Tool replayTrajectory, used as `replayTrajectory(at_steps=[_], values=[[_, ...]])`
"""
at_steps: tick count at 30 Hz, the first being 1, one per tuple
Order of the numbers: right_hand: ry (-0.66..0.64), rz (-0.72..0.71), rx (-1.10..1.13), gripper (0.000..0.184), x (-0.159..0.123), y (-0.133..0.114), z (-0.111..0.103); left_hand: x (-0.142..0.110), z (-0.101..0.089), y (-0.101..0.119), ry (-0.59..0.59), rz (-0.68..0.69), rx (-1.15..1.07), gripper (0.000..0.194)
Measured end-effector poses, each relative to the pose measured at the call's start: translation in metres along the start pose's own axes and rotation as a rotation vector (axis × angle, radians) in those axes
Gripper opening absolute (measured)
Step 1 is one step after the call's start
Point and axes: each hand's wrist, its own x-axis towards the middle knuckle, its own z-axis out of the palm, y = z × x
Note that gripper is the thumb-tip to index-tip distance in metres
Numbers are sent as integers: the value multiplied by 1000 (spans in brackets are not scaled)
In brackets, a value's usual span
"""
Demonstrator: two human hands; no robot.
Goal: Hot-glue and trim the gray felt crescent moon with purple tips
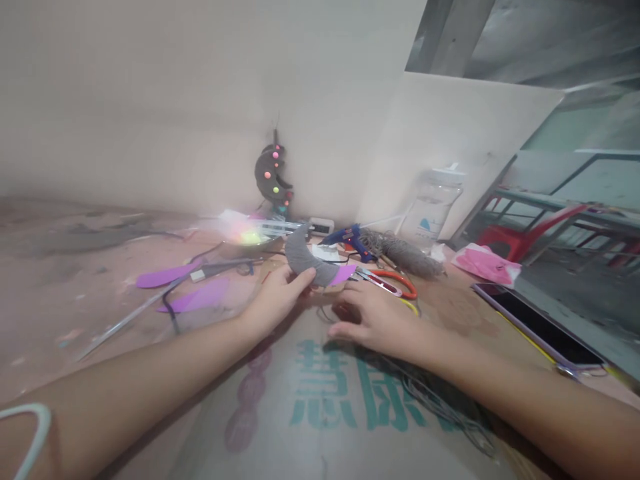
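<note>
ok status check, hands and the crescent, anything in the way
Left hand holding grey crescent. Right hand curled near its purple end, grip unclear. Orange-handled scissors lying close, just beyond right hand.

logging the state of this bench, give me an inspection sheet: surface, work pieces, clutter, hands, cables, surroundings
surface: worn pinkish table, teal-printed sheet under the hands
work pieces: grey-wrapped crescent with purple end
clutter: purple pieces, blue glue gun, grey yarn, phone
hands: left hand holds the crescent; right hand beside it, contact unclear
cables: dark cable near the purple pieces
surroundings: pale wall, ball-studded dark ornament, water bottle, red chair
</note>
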Motion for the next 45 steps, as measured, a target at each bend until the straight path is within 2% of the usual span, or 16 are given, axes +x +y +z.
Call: replayTrajectory(at_steps=[5, 6, 7, 10, 12, 15, 16, 18, 23, 28, 31, 33, 37, 39, 43, 45], values=[[119, -159, 92, 11, -2, -3, 21, -1, -1, 3, -15, 71, 22, 27], [135, -184, 109, 10, -3, -3, 23, -2, 0, 5, -18, 74, -5, 25], [147, -198, 122, 11, -4, -3, 25, -3, 0, 7, -20, 74, -41, 31], [156, -202, 136, 11, -10, -7, 24, -8, 0, 12, -43, 50, -22, 69], [140, -161, 113, 15, -14, -9, 21, -10, -1, 12, -34, 45, 65, 75], [89, -56, 66, 47, -17, -12, 15, -10, -2, 10, -41, 125, 160, 42], [69, -32, 56, 50, -17, -12, 14, -9, -2, 10, -51, 151, 172, 31], [41, -21, 43, 43, -15, -12, 13, -10, -2, 10, -70, 181, 184, 21], [48, -66, 131, 9, -10, -7, 18, -16, 1, 14, -69, 258, 231, 20], [95, -25, 252, 11, -13, -6, 19, -19, 4, 13, -89, 321, 304, 39], [117, 42, 319, 12, -14, -10, 16, -19, 5, 13, -63, 370, 385, 31], [117, 79, 443, 4, -14, -12, 15, -19, 5, 14, -39, 392, 418, 27], [28, 269, 980, 21, -10, -13, 15, -19, 5, 14, 1, 409, 465, 24], [2, 366, 1159, 26, -7, -14, 13, -19, 4, 13, 38, 444, 485, 26], [76, 435, 1190, 41, -5, -13, 10, -19, 2, 9, 89, 529, 484, 32], [38, 458, 1196, 52, -5, -11, 10, -20, 2, 9, 89, 561, 479, 33]])
